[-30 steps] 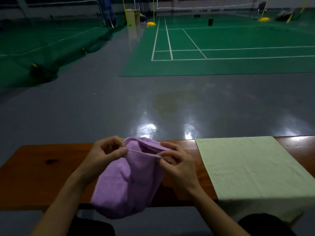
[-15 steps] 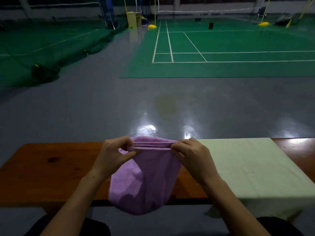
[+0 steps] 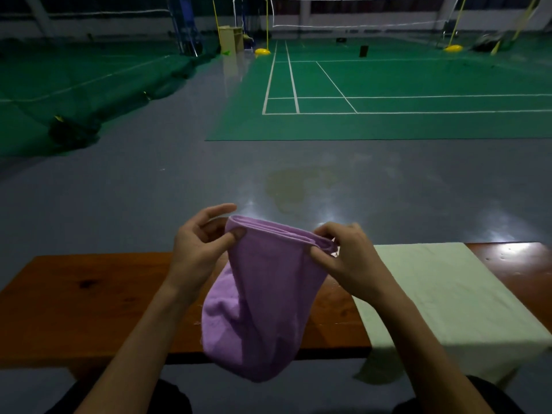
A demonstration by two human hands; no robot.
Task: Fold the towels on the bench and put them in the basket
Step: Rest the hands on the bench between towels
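A purple towel [image 3: 263, 300] hangs doubled above the wooden bench [image 3: 83, 303], its gathered top edge stretched between both hands. My left hand [image 3: 200, 249] pinches the left end of that edge between thumb and fingers. My right hand [image 3: 343, 258] pinches the right end. The towel's lower part sags in front of the bench's near edge. A pale green towel [image 3: 442, 297] lies spread flat on the bench to the right, its near part hanging over the front edge. No basket is in view.
Beyond the bench lies a shiny grey floor [image 3: 209, 180], then a green badminton court [image 3: 388, 94] with white lines. A dark bundle [image 3: 71, 132] sits on the floor at far left. Bare bench wood extends to the left of the hands.
Both hands have lifted the purple towel and drawn its top edge wider apart. The left hand's fingers have loosened, leaving thumb and fingers pinching. The green towel has not moved.
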